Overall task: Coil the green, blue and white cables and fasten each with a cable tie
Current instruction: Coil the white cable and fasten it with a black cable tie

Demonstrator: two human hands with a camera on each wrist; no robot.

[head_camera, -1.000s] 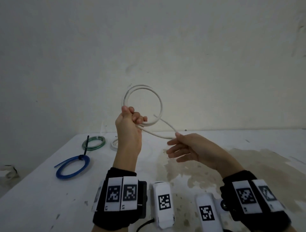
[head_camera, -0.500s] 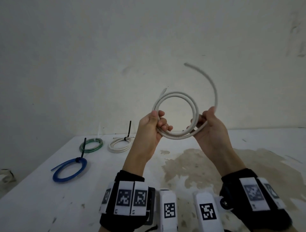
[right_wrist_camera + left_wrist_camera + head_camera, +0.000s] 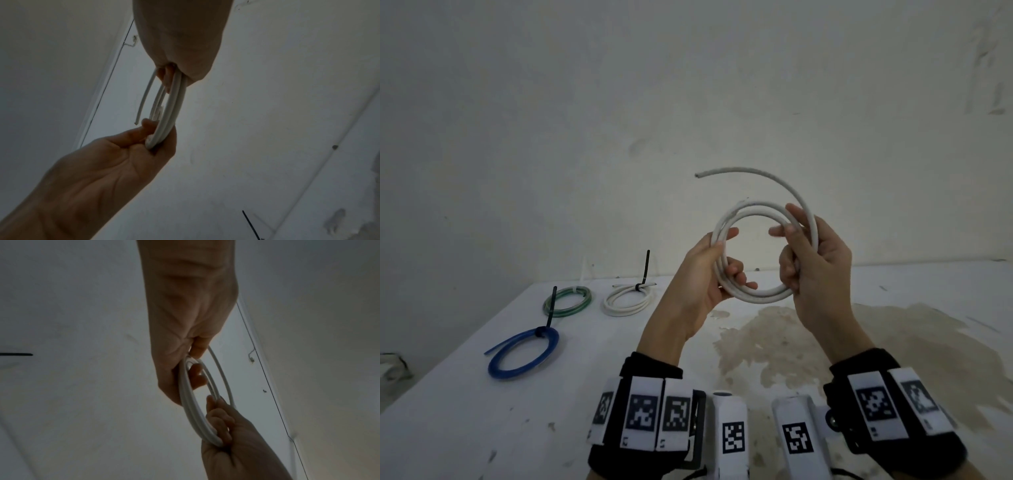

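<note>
White cable (image 3: 753, 294) held up over the table (image 3: 465, 411), coil gripped on both sides: my left hand (image 3: 702, 281) curled round one side, my right hand (image 3: 815, 270) round the other. Since half a second ago the loose tail has swung over the top, nearer closing. Looks like one last wrap remains. Green coil (image 3: 566, 301), blue coil (image 3: 524, 353) and another white coil (image 3: 625, 301) lie tied.

white cable (image 3: 753, 294), blue coil (image 3: 524, 353) (black tie (image 3: 550, 312))
</note>
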